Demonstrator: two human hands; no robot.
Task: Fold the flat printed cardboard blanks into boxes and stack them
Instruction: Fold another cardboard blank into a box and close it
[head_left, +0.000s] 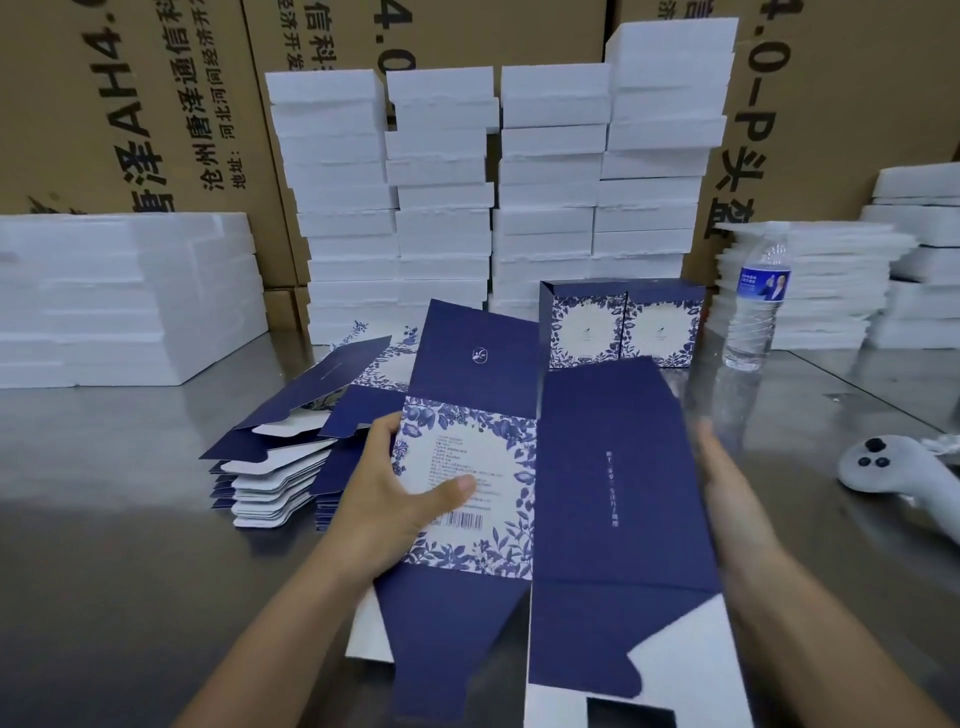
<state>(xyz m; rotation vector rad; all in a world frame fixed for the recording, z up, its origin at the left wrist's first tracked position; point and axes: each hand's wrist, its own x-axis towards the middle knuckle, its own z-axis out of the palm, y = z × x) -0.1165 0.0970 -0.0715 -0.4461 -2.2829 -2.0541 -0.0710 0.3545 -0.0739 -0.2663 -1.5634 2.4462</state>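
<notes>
Navy blank (608, 467) between left fingers (382, 434) and thumb (pinched), right fingers (707, 447) straight along edge

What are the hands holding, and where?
A blue cardboard blank. The left hand pinches its flowered panel's left edge; the right hand lies along the right edge, grip hidden.

The blank (519, 467) is navy with a blue-and-white floral panel — the foam slabs (441, 208) white, the cartons (130, 104) brown, the tabletop (104, 519) grey.
</notes>
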